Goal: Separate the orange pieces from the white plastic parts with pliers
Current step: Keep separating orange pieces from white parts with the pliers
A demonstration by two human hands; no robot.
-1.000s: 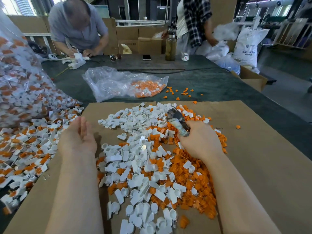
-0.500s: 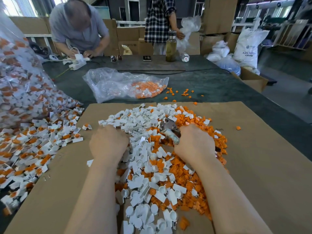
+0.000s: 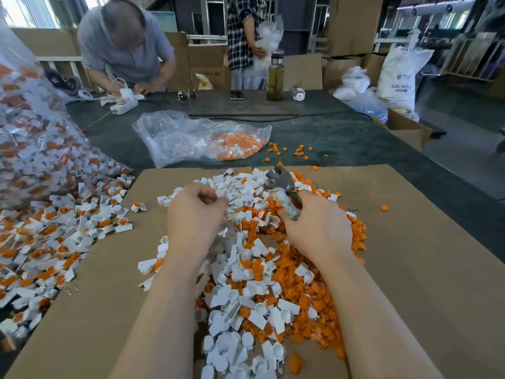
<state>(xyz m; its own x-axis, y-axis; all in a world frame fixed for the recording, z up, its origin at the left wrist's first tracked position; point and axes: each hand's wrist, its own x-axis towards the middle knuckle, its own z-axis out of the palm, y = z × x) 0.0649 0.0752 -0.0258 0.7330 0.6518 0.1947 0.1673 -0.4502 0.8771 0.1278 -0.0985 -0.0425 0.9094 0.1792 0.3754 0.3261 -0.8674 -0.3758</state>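
Observation:
A heap of separated white plastic parts [image 3: 240, 272] and orange pieces [image 3: 306, 285] lies on a brown cardboard sheet [image 3: 410, 269]. My left hand [image 3: 195, 212] hovers over the heap and pinches a white plastic part [image 3: 222, 193] between thumb and fingers. My right hand [image 3: 318, 225] grips the handles of grey pliers [image 3: 280, 184], whose jaws point up and away, just right of the pinched part. To the left lies a pile of white parts with orange pieces still in them [image 3: 54, 236].
A big clear bag of unseparated parts [image 3: 32, 127] slumps at the left. A second clear bag [image 3: 196, 138] with orange pieces lies beyond the cardboard on the dark table [image 3: 341, 143]. Two people stand at the far side, by a bottle [image 3: 275, 76] and a phone [image 3: 236, 94].
My left hand came in from the left pile to the heap's middle and now pinches a white part. My right hand lifted the pliers, jaws raised toward it. The person in plaid moved left.

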